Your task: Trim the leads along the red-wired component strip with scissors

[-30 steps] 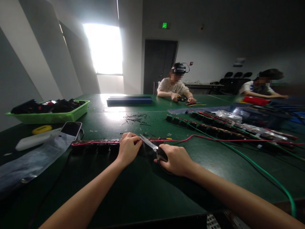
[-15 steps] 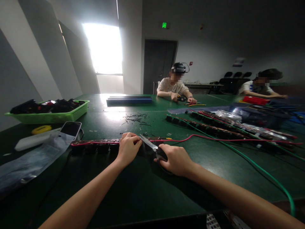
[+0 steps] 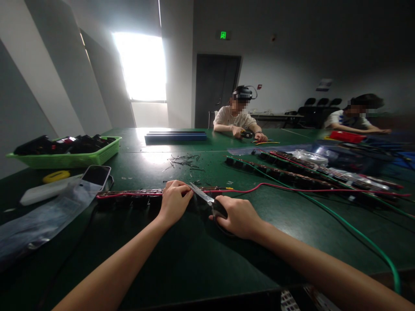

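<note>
My left hand (image 3: 174, 202) is closed on a long dark strip of components (image 3: 129, 197) with a red wire (image 3: 275, 186) running along it, lying across the green table (image 3: 194, 259). My right hand (image 3: 239, 217) grips a pair of scissors (image 3: 207, 200) by the black handles. The blades point left and up towards my left fingers, their tips right at the strip.
A phone (image 3: 96, 175), a clear plastic bag (image 3: 42, 216) and a green basket (image 3: 69, 156) of dark parts lie at the left. More wired strips (image 3: 292, 175) and a green cable (image 3: 356, 231) fill the right. Two other people sit at the far side. Cut scraps (image 3: 183, 160) lie mid-table.
</note>
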Demonstrator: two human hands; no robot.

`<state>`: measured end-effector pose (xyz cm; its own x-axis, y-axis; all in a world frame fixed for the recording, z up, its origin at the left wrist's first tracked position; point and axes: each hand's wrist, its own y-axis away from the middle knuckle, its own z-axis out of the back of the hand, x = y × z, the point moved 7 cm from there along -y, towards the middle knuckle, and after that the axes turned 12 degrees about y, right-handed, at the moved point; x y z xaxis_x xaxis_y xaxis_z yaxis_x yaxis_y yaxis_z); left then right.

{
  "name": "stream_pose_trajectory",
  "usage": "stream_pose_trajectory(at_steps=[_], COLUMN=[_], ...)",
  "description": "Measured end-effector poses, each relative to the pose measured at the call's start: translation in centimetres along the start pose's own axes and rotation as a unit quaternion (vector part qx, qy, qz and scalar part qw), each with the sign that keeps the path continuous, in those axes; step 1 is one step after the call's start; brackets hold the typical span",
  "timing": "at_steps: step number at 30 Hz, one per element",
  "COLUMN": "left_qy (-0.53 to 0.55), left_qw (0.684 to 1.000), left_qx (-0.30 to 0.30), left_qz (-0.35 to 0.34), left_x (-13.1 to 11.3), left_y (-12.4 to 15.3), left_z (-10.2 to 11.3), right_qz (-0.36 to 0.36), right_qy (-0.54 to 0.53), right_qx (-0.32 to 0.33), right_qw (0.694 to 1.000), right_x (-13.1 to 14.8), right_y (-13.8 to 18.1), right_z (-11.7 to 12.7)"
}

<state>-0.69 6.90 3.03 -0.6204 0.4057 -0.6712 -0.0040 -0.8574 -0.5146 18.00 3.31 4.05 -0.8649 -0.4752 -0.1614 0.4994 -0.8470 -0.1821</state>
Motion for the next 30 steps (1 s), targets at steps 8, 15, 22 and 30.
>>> stream_pose_trajectory(at_steps=[8, 15, 22, 30], left_qy=[-0.002, -0.003, 0.000, 0.000], left_qw=[1.000, 1.000, 1.000, 1.000], left_qx=[0.000, 0.000, 0.000, 0.000], left_qz=[-0.008, -0.014, -0.011, -0.011], left_x=[0.14, 0.10, 0.09, 0.13], left_y=[-0.06, -0.06, -0.01, -0.02], left_z=[-0.10, -0.09, -0.06, -0.09], right_qz=[0.000, 0.003, 0.001, -0.002], right_qy=[0.001, 0.003, 0.011, 0.017], right_qx=[-0.006, -0.011, -0.013, -0.010], right_qw=[1.000, 1.000, 1.000, 1.000], right_x=[0.00, 0.00, -0.08, -0.04], right_y=[-0.01, -0.02, -0.03, -0.12], right_z=[-0.08, 0.02, -0.11, -0.13])
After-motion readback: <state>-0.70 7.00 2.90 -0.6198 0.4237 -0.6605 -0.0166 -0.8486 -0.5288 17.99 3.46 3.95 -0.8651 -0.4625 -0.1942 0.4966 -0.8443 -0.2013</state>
